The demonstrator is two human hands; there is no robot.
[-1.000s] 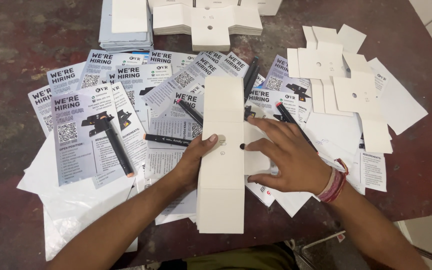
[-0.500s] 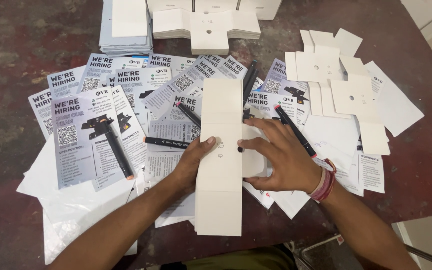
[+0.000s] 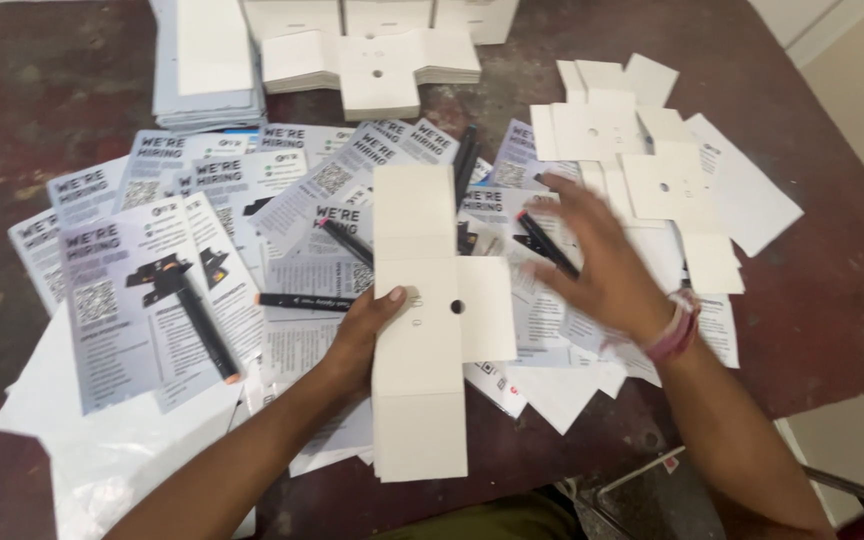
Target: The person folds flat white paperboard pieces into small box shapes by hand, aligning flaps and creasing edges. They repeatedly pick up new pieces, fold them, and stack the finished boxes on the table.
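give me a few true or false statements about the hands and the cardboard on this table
1. The left hand presses on the white cross-shaped cardboard cutout. True.
2. The right hand lies flat on that cutout. False: it is off to the right, blurred, over the flyers.
3. The cutout has a small round hole. True.
4. The left hand grips a black pen. False: the pen lies on the flyers beside it.
5. The table is bright green. False: it is dark reddish brown.

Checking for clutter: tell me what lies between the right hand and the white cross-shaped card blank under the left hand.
In the head view, only overlapping printed flyers lie between the right hand and the card blank; a black pen lies under that hand.
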